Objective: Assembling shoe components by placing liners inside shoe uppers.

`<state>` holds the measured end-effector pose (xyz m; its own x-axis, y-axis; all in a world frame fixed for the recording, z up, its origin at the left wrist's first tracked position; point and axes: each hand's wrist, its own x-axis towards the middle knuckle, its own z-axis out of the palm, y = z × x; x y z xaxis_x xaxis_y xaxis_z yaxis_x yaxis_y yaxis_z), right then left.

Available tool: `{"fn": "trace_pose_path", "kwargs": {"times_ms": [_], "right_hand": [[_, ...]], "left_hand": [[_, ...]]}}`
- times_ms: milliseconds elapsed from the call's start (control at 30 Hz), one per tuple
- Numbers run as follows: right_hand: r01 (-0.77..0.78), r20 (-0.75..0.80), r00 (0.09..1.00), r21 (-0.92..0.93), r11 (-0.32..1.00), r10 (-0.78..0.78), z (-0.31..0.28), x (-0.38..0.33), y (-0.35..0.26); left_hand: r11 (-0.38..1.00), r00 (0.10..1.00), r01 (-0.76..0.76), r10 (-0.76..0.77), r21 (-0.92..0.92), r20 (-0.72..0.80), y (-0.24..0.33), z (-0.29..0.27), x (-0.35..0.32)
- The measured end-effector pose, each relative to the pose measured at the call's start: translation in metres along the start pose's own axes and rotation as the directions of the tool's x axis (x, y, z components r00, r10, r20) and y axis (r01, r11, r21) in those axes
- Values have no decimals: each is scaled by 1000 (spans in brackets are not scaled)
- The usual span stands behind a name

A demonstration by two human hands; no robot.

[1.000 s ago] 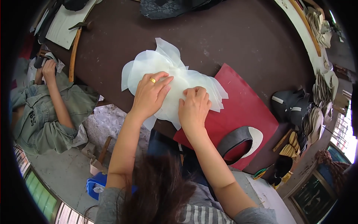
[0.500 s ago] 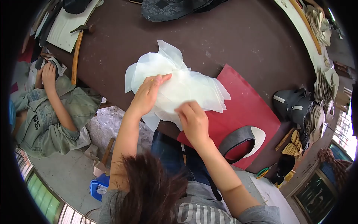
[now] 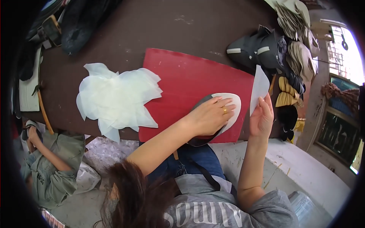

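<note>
My left hand (image 3: 210, 116) lies on a curved dark-and-white shoe upper piece (image 3: 236, 105), fingers stretched over its white toe part. Much of the piece is hidden under the hand. A thin, pointed, translucent white sheet piece (image 3: 259, 88) stands up from my right hand (image 3: 261, 118), pinched between thumb and fingers, right of the upper. Beneath the upper is a red sheet (image 3: 190, 76) on the dark table (image 3: 159, 26). To the left, a loose pile of similar translucent pieces (image 3: 114, 95) overlaps the red sheet's edge.
Dark shoe uppers (image 3: 254, 49), stacked beige pieces (image 3: 300, 60) and a yellow bundle (image 3: 287, 93) line the table's right side. A hammer (image 3: 43, 110) lies at the left edge, near a co-worker's hand (image 3: 34, 136). A large dark piece (image 3: 81, 26) is at the far left.
My view has swung right. My hands have left the pile; the left now rests on the shoe upper piece and the right holds up a single translucent sheet piece.
</note>
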<state>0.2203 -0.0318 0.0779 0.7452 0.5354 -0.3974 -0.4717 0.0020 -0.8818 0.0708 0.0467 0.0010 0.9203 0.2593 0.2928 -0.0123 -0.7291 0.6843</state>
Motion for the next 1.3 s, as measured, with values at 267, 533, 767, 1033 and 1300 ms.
{"fn": "trace_pose_path", "kwargs": {"times_ms": [267, 533, 767, 1033, 1300], "right_hand": [[-121, 56, 988, -330, 936, 147, -64, 4, -11], [-240, 139, 918, -553, 798, 372, -75, 11, 26], [-352, -71, 932, -405, 844, 355, -88, 26, 54], [-281, -158, 959, -477, 833, 233, -86, 33, 60], [-305, -177, 952, -582, 753, 249, -79, 36, 60]], "left_hand": [[724, 726, 665, -685, -185, -69, 63, 19, -31], [182, 351, 757, -923, -628, 156, 35, 17, 12], [260, 273, 849, -961, -460, -38, 15, 28, 44], [270, 271, 884, -961, -382, -52, 3, 38, 53], [393, 371, 882, -919, -259, -131, -4, 44, 43]]}}
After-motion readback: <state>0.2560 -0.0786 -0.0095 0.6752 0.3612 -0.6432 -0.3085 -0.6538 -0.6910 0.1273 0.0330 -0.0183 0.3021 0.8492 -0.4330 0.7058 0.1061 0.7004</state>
